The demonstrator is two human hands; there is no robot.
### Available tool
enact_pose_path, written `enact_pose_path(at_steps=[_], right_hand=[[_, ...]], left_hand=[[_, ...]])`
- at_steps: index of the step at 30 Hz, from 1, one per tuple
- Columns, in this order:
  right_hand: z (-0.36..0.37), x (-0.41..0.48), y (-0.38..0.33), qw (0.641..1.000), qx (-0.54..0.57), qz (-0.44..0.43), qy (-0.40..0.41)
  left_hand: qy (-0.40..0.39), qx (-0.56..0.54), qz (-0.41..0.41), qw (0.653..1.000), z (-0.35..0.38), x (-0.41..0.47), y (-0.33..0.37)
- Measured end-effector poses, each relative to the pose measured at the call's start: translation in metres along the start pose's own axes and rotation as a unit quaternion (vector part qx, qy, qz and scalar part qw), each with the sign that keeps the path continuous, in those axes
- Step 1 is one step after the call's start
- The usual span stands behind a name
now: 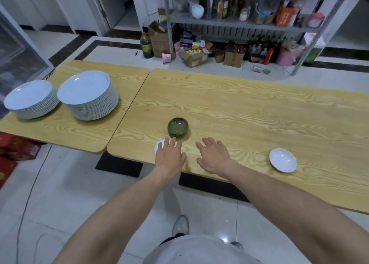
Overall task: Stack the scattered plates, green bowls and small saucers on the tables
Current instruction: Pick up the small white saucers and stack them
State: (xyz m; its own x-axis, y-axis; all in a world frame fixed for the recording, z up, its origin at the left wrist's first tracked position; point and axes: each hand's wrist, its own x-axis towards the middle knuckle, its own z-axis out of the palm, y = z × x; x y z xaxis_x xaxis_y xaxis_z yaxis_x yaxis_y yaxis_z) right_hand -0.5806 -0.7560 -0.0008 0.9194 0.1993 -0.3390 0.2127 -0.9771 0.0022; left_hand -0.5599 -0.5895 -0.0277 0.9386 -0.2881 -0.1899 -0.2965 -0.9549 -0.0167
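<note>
Filling the view toward three o'clock, the long desk (239, 108) sits edge to edge with a shorter desk (69, 132) at nine o'clock. The shorter one carries a tall stack of plates (87, 96) and, at its nine o'clock, a lower stack (31, 99). Over the long desk's near edge, the left hand (169, 155) shows a wide grip, fingers spread above a half-hidden saucer (159, 146). The right hand (213, 157) is wide too, holding nothing. At its three o'clock lies a second saucer (283, 160). A green bowl (178, 127) sits at the left hand's twelve o'clock.
</note>
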Motion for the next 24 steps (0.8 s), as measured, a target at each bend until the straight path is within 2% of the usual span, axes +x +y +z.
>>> enact_pose_path(at_steps=[7, 10, 12, 14, 18, 22, 24], right_hand=[[0.012, 0.031, -0.036, 0.998, 0.063, 0.018, -0.021], [0.017, 0.044, -0.048, 0.992, 0.119, 0.031, -0.039], [0.020, 0.055, -0.055, 0.978, 0.195, 0.063, -0.050], [0.022, 0.067, -0.063, 0.946, 0.299, 0.110, -0.060], [0.022, 0.091, -0.075, 0.850, 0.476, 0.207, -0.084], [0.032, 0.107, -0.083, 0.768, 0.574, 0.271, -0.080], [0.036, 0.114, -0.085, 0.747, 0.588, 0.302, -0.075]], left_hand=[[-0.045, -0.052, -0.015, 0.998, 0.023, 0.014, -0.045], [-0.059, -0.119, -0.037, 0.990, 0.029, 0.023, -0.057], [-0.065, -0.177, -0.072, 0.979, 0.032, 0.031, -0.064], [-0.070, -0.237, -0.111, 0.962, 0.035, 0.039, -0.071], [-0.104, -0.330, -0.190, 0.919, 0.043, 0.057, -0.087], [-0.130, -0.410, -0.240, 0.870, 0.052, 0.069, -0.099], [-0.139, -0.437, -0.258, 0.850, 0.054, 0.073, -0.101]])
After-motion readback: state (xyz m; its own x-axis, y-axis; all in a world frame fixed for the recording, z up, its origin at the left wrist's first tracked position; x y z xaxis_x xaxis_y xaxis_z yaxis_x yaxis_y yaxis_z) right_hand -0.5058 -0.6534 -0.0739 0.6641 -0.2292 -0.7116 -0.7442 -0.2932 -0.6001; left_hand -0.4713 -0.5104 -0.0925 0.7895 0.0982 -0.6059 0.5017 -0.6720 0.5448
